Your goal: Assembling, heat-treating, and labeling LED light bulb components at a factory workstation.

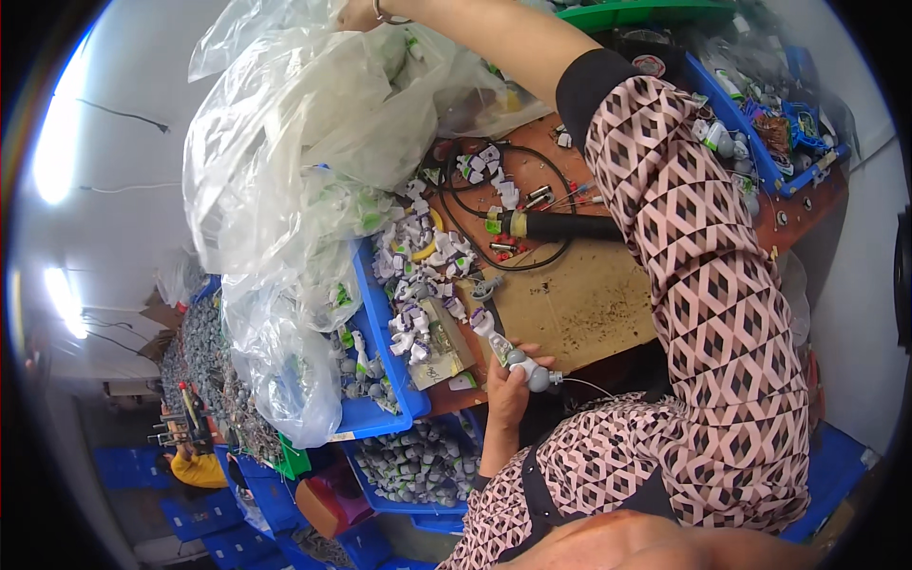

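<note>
My left hand (pixel 508 391) is closed around a small white toy figure (pixel 492 334) with green and purple details and grey rounded parts. A thin white cord trails off to the right beside it. My right arm reaches across the top, and my right hand (pixel 359 14), partly cut off by the upper edge, grips a large clear plastic bag (pixel 285 180). The bag drapes over a blue tray (pixel 380 328) that holds similar white, green and grey pieces. A pile of white and purple toy parts (pixel 423 252) lies between the tray and a cardboard sheet (pixel 579 304).
A black-handled tool (pixel 565 226) with a looped black cable lies on the brown table. Another blue bin (pixel 413 465) below holds grey parts. At the upper right stands a blue crate (pixel 779 180) of mixed pieces. A person in yellow (pixel 199 468) is far left.
</note>
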The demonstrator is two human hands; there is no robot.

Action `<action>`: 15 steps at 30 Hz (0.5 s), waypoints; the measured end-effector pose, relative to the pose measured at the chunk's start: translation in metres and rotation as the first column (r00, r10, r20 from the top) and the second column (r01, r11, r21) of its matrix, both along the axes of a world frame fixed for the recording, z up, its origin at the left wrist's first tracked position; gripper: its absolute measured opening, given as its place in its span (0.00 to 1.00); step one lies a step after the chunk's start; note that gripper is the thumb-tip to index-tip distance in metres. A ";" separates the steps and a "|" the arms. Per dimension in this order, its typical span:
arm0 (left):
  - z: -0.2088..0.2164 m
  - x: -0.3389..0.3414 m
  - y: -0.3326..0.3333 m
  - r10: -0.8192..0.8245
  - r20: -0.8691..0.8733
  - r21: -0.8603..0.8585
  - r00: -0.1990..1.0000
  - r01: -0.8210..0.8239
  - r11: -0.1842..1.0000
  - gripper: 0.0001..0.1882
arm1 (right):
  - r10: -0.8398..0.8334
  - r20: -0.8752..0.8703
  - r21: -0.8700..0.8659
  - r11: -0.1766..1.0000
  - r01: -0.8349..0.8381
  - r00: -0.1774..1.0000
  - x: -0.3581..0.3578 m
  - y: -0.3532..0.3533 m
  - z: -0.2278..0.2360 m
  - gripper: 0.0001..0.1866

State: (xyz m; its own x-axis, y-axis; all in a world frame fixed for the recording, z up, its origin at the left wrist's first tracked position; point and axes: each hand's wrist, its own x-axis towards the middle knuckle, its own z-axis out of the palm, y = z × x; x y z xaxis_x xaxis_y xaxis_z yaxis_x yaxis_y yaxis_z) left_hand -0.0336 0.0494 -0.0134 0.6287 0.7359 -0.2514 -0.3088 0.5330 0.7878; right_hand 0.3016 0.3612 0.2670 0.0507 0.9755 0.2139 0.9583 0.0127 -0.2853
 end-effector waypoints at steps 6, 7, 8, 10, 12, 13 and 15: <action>-0.002 0.012 0.001 -0.084 -0.010 0.020 0.996 0.085 0.996 0.27 | 0.023 0.159 0.073 0.997 -0.035 0.987 0.053 0.054 -0.021 0.28; -0.001 0.013 0.000 -0.096 -0.015 0.023 0.995 0.096 0.995 0.27 | 0.066 0.197 0.027 0.997 -0.073 0.978 0.060 0.053 -0.023 0.27; 0.000 0.015 -0.001 -0.102 -0.038 0.016 0.994 0.103 0.995 0.27 | 0.051 0.192 0.032 0.998 -0.058 0.980 0.071 0.048 -0.029 0.27; 0.001 0.003 0.001 -0.072 -0.090 0.012 0.993 0.073 0.997 0.27 | 0.139 0.004 0.058 0.989 -0.139 0.990 0.046 0.007 -0.033 0.27; 0.003 0.007 0.002 -0.075 -0.112 0.022 0.991 0.078 0.997 0.26 | 0.157 0.051 0.216 0.962 -0.165 0.986 0.052 0.006 -0.034 0.26; 0.004 0.008 0.001 -0.079 -0.123 0.022 0.989 0.083 0.996 0.26 | 0.186 -0.030 0.184 0.967 -0.178 0.982 0.046 -0.004 -0.028 0.25; 0.009 0.009 0.000 -0.015 -0.152 0.037 0.988 0.020 0.999 0.23 | 0.213 -0.127 0.156 0.969 -0.192 0.969 0.037 -0.011 -0.025 0.25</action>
State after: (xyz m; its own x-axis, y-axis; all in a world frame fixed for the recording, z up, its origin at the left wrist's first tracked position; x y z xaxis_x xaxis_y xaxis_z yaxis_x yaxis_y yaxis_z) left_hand -0.0242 0.0493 -0.0040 0.5984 0.7360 -0.3166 -0.1752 0.5058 0.8447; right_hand 0.3382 0.3497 0.2421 -0.1047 0.9290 0.3550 0.8813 0.2521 -0.3996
